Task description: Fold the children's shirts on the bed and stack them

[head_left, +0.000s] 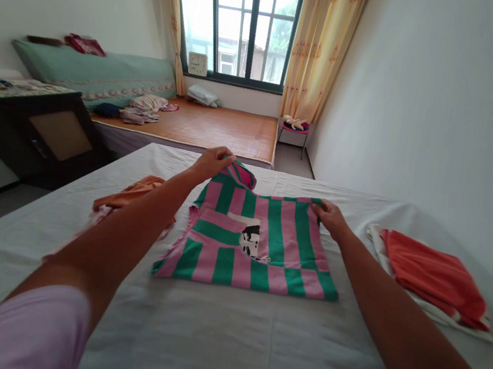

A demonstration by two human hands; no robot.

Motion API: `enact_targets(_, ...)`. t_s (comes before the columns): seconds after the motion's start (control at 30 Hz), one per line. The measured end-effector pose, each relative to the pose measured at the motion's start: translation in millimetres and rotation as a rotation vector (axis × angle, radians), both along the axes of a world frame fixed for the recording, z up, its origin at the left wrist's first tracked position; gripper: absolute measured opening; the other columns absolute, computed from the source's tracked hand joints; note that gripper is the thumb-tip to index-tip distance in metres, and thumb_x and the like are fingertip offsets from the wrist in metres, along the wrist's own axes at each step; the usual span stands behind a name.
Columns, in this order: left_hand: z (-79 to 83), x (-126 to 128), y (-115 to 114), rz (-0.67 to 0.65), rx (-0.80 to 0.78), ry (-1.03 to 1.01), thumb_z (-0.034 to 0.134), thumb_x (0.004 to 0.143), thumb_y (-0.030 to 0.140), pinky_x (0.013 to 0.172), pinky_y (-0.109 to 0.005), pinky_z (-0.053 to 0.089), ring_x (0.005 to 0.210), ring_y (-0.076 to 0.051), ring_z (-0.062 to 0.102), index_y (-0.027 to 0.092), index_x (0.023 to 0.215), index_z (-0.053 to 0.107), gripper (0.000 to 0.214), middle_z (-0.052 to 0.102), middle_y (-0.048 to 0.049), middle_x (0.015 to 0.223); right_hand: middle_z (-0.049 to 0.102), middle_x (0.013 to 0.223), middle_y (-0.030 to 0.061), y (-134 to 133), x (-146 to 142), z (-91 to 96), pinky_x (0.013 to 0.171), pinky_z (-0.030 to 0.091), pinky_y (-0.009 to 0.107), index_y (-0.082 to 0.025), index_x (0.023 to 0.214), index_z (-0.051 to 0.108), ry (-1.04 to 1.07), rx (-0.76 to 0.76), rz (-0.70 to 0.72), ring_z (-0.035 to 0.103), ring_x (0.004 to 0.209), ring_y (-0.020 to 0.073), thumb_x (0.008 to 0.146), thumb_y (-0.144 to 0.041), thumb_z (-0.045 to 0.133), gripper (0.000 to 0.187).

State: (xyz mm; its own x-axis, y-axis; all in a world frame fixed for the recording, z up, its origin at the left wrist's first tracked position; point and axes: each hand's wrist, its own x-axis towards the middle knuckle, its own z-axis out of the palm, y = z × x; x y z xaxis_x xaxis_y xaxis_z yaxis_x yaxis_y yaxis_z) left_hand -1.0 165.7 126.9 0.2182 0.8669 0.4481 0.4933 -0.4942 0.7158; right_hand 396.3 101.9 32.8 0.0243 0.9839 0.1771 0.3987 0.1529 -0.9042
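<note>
A pink-and-green striped shirt (224,262) with a black-and-white printed face lies sideways across the white bed sheet (220,344). My left hand (213,163) pinches its far left corner and lifts that edge, so the pink inside shows. At the far right corner, my right hand (330,216) grips the cloth between thumb and fingers. The near edge of the shirt rests flat on the sheet. Behind my left forearm lies an orange garment (134,191) with pale pink cloth, partly hidden by the arm.
To the right, folded red-orange and white clothes (439,276) lie on the sheet. Beyond the bed's far edge is a second bed with a brown mat (227,131) and folded clothes (139,116). A dark cabinet (60,134) stands left; a pink stool (294,128) stands by the curtain.
</note>
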Motion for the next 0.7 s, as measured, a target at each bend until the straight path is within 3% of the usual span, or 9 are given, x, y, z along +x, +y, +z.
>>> enact_targets(0.1,1.3,-9,-60,-0.146,-0.063,-0.015,0.06,0.08,0.052,0.06,-0.023,0.041,0.064,-0.011,0.051,0.014,0.085,0.064,0.039,0.058,0.0004,0.069,0.068,0.087,0.0029,-28,9,3.3,0.072,0.05,0.031,-0.019,0.096,0.063,0.046,0.008,0.061,0.06,0.077,0.0175,0.076,-0.054,0.058,0.041)
enact_targets(0.23,-26.8,-24,-118,-0.203,-0.364,0.004,0.05,0.081,0.065,0.059,-0.023,0.044,0.068,-0.015,0.058,0.013,0.084,0.067,0.055,0.065,-0.0046,0.075,0.069,0.085,0.0039,-53,20,-3.7,0.078,0.049,0.034,-0.021,0.089,0.066,-0.223,-0.011,0.059,0.061,0.082,0.0207,0.08,-0.048,0.054,0.031)
enact_targets(0.3,-40.3,-30,-130,-0.162,-0.462,-0.065,0.04,0.084,0.069,0.062,-0.025,0.047,0.075,-0.018,0.062,0.013,0.094,0.067,0.063,0.068,-0.0089,0.088,0.07,0.085,0.0044,-57,20,-7.0,0.08,0.047,0.034,-0.021,0.086,0.067,-0.388,0.03,0.035,0.061,0.084,0.0219,0.082,-0.043,0.052,0.026)
enact_targets(0.37,-45.2,-32,-135,-0.139,-0.43,-0.061,0.039,0.085,0.068,0.068,-0.028,0.049,0.082,-0.02,0.063,0.014,0.099,0.067,0.062,0.068,-0.0102,0.096,0.071,0.088,0.0047,-58,17,-7.5,0.08,0.046,0.033,-0.022,0.088,0.067,-0.494,0.077,0.01,0.062,0.084,0.0218,0.084,-0.039,0.049,0.025)
enact_targets(0.5,-39.0,-29,-145,-0.342,-0.357,0.311,0.062,0.076,0.056,0.08,-0.03,0.048,0.091,-0.022,0.061,0.02,0.1,0.07,0.044,0.069,-0.0062,0.098,0.071,0.081,0.0046,-55,11,-2.9,0.071,0.047,0.03,-0.022,0.087,0.067,-0.622,0.082,-0.1,0.064,0.075,0.0207,0.083,-0.034,0.05,0.022)
enact_targets(0.6,-41.6,-23,-153,-0.416,-0.324,0.538,0.074,0.064,0.042,0.085,-0.029,0.046,0.097,-0.024,0.061,0.026,0.106,0.07,0.045,0.067,-0.0053,0.11,0.067,0.064,0.0017,-51,10,-1.8,0.061,0.047,0.026,-0.021,0.081,0.064,-0.575,-0.012,-0.098,0.065,0.063,0.0179,0.083,-0.033,0.051,0.018)
enact_targets(0.7,-52.2,-20,-149,-0.357,-0.251,0.619,0.063,0.07,0.031,0.082,-0.028,0.045,0.091,-0.023,0.062,0.026,0.099,0.072,0.03,0.069,-0.0041,0.102,0.064,0.058,-0.0012,-46,8,-4.3,0.05,0.046,0.022,-0.02,0.08,0.06,-0.395,-0.11,-0.068,0.063,0.053,0.0143,0.084,-0.032,0.051,0.015)
